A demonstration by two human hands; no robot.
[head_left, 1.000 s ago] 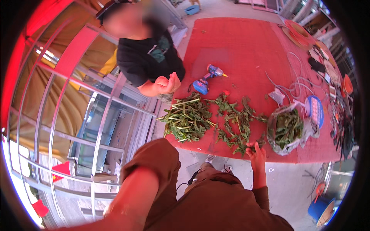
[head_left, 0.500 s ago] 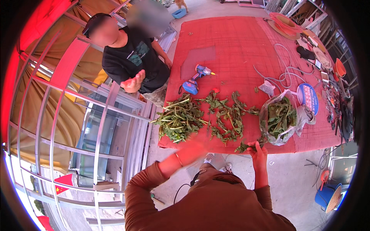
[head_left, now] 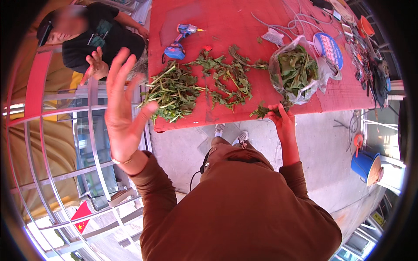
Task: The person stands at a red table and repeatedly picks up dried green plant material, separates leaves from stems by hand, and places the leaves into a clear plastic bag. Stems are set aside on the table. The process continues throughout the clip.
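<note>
My left hand [head_left: 123, 111] is raised left of the table with its fingers spread, holding nothing. At the table's front edge my right hand [head_left: 283, 122] pinches a small leafy green sprig [head_left: 261, 112]. Just beyond it stands a clear plastic bag [head_left: 308, 94] stuffed with leafy greens [head_left: 298, 69]. A large pile of stemmed greens [head_left: 174, 93] lies at the table's front left. Between pile and bag, loose, limp leaves [head_left: 233, 82] are strewn over the red cloth.
A blue cordless drill [head_left: 176, 48] rests on the red-covered table [head_left: 226, 21] behind the pile. Coiled grey cable, a round blue-and-white fan [head_left: 327, 50] and assorted tools lie to the right. Another person [head_left: 104, 37] stands at the left, one hand out. A blue bucket [head_left: 365, 167] sits on the floor.
My left hand has swung up and left, away from the table edge, its fingers now spread. My right hand keeps the sprig. The whole view has shifted and tilted downward.
</note>
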